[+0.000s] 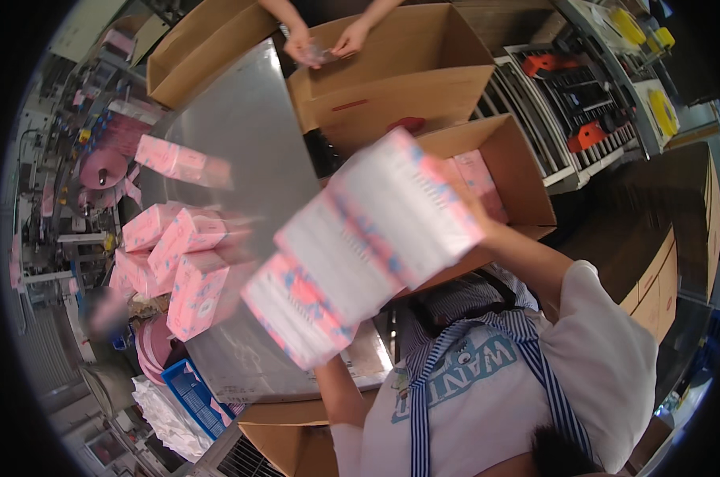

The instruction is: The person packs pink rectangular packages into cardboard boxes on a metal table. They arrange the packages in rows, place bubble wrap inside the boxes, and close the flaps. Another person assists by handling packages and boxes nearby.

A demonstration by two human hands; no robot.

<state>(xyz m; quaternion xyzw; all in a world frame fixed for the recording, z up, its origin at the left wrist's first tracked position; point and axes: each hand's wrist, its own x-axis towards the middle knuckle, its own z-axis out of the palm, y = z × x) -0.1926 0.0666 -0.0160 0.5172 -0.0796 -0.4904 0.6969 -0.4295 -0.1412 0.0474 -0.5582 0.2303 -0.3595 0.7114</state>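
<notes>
A grey tabletop (249,143) carries loose pink packs (187,270) on its left. Beyond it stands a large cardboard box (408,79); nearer, an open carton (519,171). Both hands (475,208), mostly hidden, press a blurred row of pink-and-white packs (360,246) between them, above the carton's edge.

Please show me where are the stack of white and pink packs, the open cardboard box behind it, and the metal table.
stack of packs (368,246), head view, middle pack's face.
open cardboard box (527,179), head view, right wall.
metal table (253,135), head view, bare top.

Pink packs (187,262) lie bunched on the grey metal table (249,151).
</notes>
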